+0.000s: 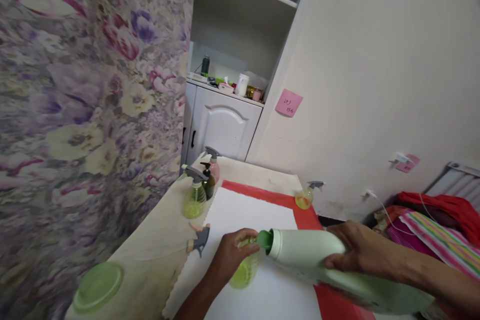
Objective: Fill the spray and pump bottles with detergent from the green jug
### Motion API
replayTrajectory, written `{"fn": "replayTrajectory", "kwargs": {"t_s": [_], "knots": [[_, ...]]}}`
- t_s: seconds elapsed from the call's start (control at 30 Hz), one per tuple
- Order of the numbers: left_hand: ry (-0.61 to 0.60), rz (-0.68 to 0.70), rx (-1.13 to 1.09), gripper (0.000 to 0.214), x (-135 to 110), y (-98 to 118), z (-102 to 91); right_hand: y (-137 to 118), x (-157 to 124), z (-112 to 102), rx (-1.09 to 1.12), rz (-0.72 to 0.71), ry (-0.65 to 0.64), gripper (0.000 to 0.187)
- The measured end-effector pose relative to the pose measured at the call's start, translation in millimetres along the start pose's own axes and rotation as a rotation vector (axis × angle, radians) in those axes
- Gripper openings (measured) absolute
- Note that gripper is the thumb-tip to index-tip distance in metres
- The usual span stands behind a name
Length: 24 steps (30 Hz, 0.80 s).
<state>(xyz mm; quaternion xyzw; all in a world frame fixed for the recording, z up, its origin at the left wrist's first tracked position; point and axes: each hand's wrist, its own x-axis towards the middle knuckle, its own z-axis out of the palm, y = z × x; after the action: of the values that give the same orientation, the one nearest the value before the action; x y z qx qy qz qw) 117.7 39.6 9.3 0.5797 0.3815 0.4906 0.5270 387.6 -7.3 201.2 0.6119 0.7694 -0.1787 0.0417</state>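
Observation:
My left hand (233, 254) is closed round the neck of a clear spray bottle (243, 276) with yellow-green liquid in it and no spray head on it. My right hand (347, 250) grips a large pale green jug (305, 247), tipped nearly level. Its green spout (264, 239) is at the small bottle's mouth; whether liquid is flowing I cannot tell. On the table to the left lies a loose grey and orange trigger spray head (199, 240). Nearer the front left corner is a round green lid (98, 286).
At the back left stand a yellow-green spray bottle (194, 202), a dark pump bottle (208, 185) and a pink spray bottle (214, 167). Another spray bottle (304, 199) stands at the back right. White paper (258, 210) over a red sheet (255, 192) covers the table's middle.

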Motion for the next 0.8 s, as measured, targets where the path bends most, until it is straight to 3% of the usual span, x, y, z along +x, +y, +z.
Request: {"fn": "replayTrajectory", "kwargs": {"t_s": [0.27,0.8], "knots": [[-0.005,0.005,-0.003,0.020,0.5,3.4,-0.8,-7.4,-2.1,-2.0,-0.016,0.010,-0.009,0.031],[-0.016,-0.005,-0.006,0.020,2.3,1.6,0.6,1.4,3.2,-2.4,-0.015,0.012,-0.012,0.037]]}}
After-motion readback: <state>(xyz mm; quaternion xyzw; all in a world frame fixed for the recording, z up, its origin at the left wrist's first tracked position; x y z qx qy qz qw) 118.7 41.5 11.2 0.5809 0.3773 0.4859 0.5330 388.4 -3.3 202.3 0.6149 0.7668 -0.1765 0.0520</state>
